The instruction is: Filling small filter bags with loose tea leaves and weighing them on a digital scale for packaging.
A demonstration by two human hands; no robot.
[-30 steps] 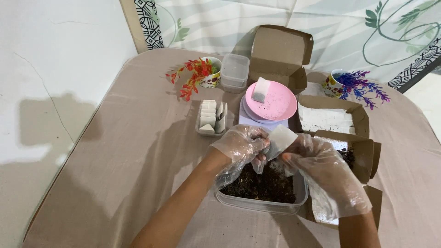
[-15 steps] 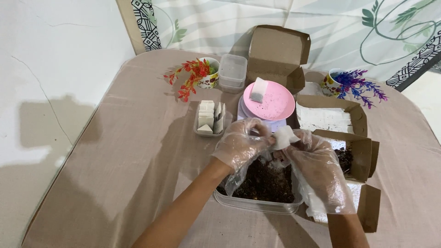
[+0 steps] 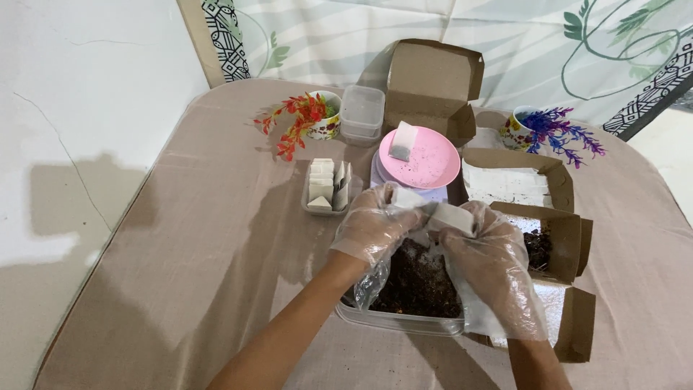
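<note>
head view: beige tablecloth (image 3: pixel 202 245), white wall (image 3: pixel 86 94), patterned curtain (image 3: pixel 548 43) behind.

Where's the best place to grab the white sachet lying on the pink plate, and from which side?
Pinch the white sachet by its raised upper edge, coming from above. It lies alone toward the back-left of the pink plate, nothing touching it, but an open cardboard box stands close behind, so a rear approach looks cramped.
</note>
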